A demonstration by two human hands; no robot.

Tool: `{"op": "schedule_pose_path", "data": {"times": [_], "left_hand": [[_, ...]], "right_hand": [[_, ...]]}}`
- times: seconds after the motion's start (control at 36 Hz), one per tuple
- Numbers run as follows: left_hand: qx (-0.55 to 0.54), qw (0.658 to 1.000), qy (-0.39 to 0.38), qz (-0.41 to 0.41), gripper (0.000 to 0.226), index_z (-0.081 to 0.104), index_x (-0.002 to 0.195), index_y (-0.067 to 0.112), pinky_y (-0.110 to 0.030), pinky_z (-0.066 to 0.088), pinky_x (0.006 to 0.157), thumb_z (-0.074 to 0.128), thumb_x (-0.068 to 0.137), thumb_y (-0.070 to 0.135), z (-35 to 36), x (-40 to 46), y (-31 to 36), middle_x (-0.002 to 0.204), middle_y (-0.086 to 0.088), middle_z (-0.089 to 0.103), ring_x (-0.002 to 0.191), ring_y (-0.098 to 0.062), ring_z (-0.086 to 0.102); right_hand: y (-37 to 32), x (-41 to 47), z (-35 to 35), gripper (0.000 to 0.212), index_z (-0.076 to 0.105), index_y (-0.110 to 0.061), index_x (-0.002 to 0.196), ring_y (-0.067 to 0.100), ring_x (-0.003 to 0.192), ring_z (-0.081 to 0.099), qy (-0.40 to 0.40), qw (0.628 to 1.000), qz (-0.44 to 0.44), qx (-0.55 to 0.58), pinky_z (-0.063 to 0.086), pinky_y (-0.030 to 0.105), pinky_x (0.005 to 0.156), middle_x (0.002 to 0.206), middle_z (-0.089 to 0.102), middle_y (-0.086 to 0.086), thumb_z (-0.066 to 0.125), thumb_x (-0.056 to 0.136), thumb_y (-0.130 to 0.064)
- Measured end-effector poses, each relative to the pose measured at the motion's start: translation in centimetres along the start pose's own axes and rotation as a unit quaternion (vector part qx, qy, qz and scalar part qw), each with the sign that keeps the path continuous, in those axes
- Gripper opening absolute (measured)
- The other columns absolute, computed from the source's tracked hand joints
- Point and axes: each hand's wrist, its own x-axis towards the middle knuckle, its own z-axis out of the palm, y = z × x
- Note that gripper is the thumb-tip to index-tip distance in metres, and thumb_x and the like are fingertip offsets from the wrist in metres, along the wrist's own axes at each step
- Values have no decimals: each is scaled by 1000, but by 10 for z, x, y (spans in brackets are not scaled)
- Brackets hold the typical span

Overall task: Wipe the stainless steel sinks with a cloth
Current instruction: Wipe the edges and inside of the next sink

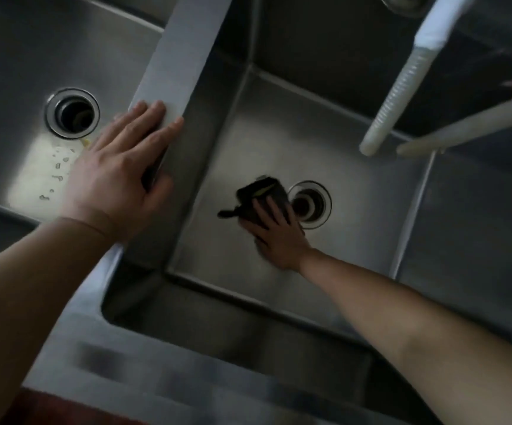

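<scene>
Two stainless steel sinks lie below me, split by a flat steel divider (181, 56). My right hand (276, 237) presses a dark cloth (262, 196) flat on the bottom of the right sink (355, 167), just left of its round drain (309, 205). My left hand (119, 173) rests palm down on the divider, fingers spread, holding nothing. The left sink (12, 102) has its own drain (72, 113) and water drops near it.
A white ribbed hose (398, 96) hangs down over the right sink's far side, with a second pale tube (463, 127) beside it. The front steel rim (156, 378) runs along the bottom. A further basin wall shows at right (478, 225).
</scene>
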Motion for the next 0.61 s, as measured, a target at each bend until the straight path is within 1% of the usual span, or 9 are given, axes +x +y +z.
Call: {"op": "schedule_pose_path", "data": {"times": [0.08, 0.17, 0.22, 0.28, 0.33, 0.39, 0.44, 0.53, 0.61], "left_hand": [[22, 1000, -3, -9, 65, 44, 149, 15, -50, 27, 119, 51, 84, 19, 0, -1, 6, 155, -15, 40, 145, -35, 34], [81, 996, 18, -27, 66, 42, 148, 10, -52, 16, 122, 51, 83, 16, 5, -5, 28, 154, -21, 38, 145, -40, 29], [72, 996, 51, -10, 65, 46, 145, 12, -54, 15, 120, 50, 80, 16, 17, -14, 54, 154, -22, 37, 145, -42, 27], [37, 998, 37, 17, 68, 47, 146, 22, -56, 20, 118, 52, 78, 20, 37, -22, 79, 157, -16, 33, 146, -39, 25], [-20, 999, -46, -9, 71, 41, 149, 29, -54, 21, 117, 56, 81, 20, 67, -26, 91, 162, -8, 26, 149, -34, 18], [-63, 980, -160, -101, 72, 30, 154, 33, -47, 15, 121, 58, 88, 22, 100, -27, 89, 166, -2, 12, 152, -27, 6], [-40, 945, -265, -186, 75, 15, 157, 33, -41, 7, 122, 55, 93, 34, 135, -31, 76, 167, 1, -1, 153, -25, -2], [4, 894, -385, -229, 81, 5, 157, 28, -42, 8, 123, 51, 94, 49, 174, -35, 54, 166, -4, 0, 152, -30, 4], [12, 894, -387, -227, 84, 7, 157, 29, -43, 11, 123, 54, 91, 50, 192, -26, 41, 166, -1, 0, 151, -31, 8]], "right_hand": [[-19, -35, 21, 58, 19, -43, 156, 36, 153, -2, -41, 996, -80, -18, -5, 61, 120, 167, 7, 0, 40, 102, -34], [-16, -76, 40, 58, 9, -43, 157, 32, 153, -7, -78, 990, -100, -56, -9, 57, 121, 167, -1, -4, 33, 105, -40], [-4, -105, 50, 57, 17, -42, 156, 31, 153, 4, -53, 996, -57, -49, 0, 57, 122, 166, 9, -4, 35, 102, -42], [13, -127, 53, 58, 22, -40, 155, 31, 152, 11, -16, 998, 58, -3, 14, 53, 120, 165, 13, -2, 37, 99, -46], [39, -134, 52, 62, 11, -39, 156, 30, 154, -1, 6, 973, 221, 60, 13, 52, 120, 166, 0, 1, 40, 101, -45], [69, -124, 43, 69, 2, -35, 158, 28, 153, -11, 44, 910, 392, 130, 5, 52, 122, 167, -9, 3, 41, 102, -42], [101, -103, 29, 69, -2, -33, 158, 26, 153, -15, 89, 852, 490, 159, -1, 53, 122, 167, -12, 0, 38, 103, -41], [141, -61, 4, 67, -1, -34, 159, 25, 153, -15, 115, 843, 506, 142, -4, 53, 122, 167, -11, -2, 35, 103, -42], [172, -15, -24, 65, -1, -35, 159, 26, 153, -16, 118, 867, 469, 124, -5, 54, 122, 167, -13, -3, 32, 103, -41]]}}
